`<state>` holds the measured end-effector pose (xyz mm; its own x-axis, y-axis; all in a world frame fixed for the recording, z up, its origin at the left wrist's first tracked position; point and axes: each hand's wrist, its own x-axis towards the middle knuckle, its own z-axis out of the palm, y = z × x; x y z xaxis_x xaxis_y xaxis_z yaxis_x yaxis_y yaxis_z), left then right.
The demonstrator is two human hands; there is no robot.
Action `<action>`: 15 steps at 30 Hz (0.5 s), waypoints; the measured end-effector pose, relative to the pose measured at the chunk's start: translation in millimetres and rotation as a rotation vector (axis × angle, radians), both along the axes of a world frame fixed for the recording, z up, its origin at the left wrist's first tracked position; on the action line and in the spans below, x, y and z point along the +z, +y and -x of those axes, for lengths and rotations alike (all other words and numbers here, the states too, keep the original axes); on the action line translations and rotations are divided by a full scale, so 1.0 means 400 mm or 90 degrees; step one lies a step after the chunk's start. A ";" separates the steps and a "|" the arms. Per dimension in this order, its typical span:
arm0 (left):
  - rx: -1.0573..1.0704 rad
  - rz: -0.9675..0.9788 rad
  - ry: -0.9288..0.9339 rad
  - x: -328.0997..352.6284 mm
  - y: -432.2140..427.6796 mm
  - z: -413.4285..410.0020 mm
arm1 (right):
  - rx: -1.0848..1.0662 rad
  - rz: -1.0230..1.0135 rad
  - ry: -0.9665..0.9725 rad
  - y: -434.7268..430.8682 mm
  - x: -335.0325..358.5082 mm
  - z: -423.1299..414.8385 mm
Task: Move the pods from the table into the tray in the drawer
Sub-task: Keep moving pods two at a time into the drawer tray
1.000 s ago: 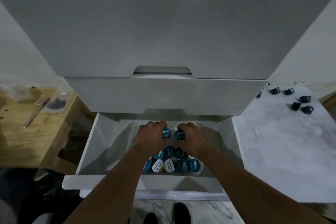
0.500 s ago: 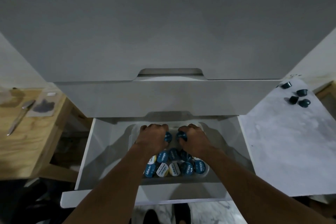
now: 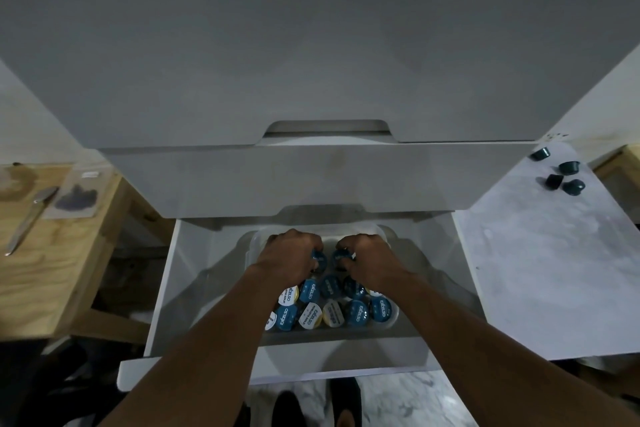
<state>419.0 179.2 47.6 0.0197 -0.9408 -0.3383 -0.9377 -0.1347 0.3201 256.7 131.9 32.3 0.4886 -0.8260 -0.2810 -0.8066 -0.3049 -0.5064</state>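
Both my hands are inside the open bottom drawer, over the clear tray. My left hand grips a blue-lidded pod with curled fingers. My right hand grips another blue pod right beside it. In the tray's near part lie several pods with blue and white lids, packed in rows. Several dark pods lie on the white marble table at the far right.
Two shut white drawer fronts overhang the open drawer. A wooden table at the left holds a metal tool and a small plastic bag. My shoes show on the marble floor below.
Both hands have stayed over the tray's far part holding their pods; my head has moved closer and lower, so the table pods have shifted toward the right edge.
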 end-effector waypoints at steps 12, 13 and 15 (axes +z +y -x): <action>0.016 -0.027 0.012 -0.004 0.011 -0.010 | 0.028 0.002 0.000 0.013 0.000 -0.013; 0.017 -0.028 0.015 -0.004 0.012 -0.010 | 0.032 0.001 0.003 0.014 0.000 -0.014; 0.019 -0.029 0.016 -0.004 0.014 -0.010 | 0.038 -0.001 0.007 0.016 -0.001 -0.015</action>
